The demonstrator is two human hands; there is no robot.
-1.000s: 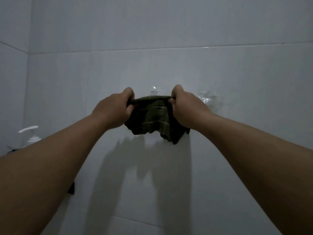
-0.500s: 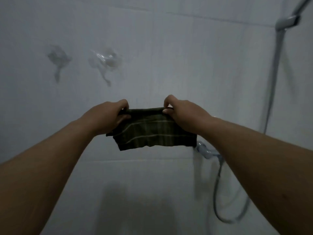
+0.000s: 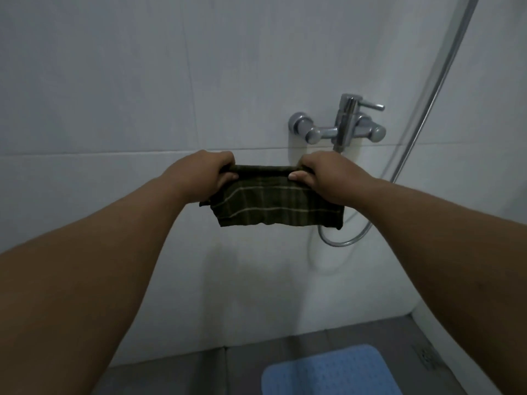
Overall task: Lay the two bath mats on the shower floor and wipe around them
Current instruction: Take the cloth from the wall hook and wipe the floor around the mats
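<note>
White tiled shower wall (image 3: 114,81) fills most of the view, with a dark grey floor (image 3: 176,369) running along the bottom.

Nearest the camera, both bare forearms reach straight out, roughly level, converging toward the middle. The left hand (image 3: 208,172) has its fingers curled over the top edge of a cloth (image 3: 273,203) with the thumb tucked under, so that grip is closed tight on the left corner. The right hand (image 3: 325,178) does the same on the right corner, thumb showing on the near side, fingers wrapped over the top. The cloth is pulled taut between them along its upper edge and hangs down in front of the wall. It's dark olive green with thin pale stripes crossing in a plaid pattern, and the lower edge looks a bit uneven.

Down on the floor, at the lower right, one blue bath mat (image 3: 333,372) lies flat, textured with little bumps and with rounded corners; only part of it is in view.

Further back, a chrome shower mixer tap (image 3: 342,126) sticks out of the wall just above the right hand, and a shower hose (image 3: 427,109) loops down beside it.
</note>
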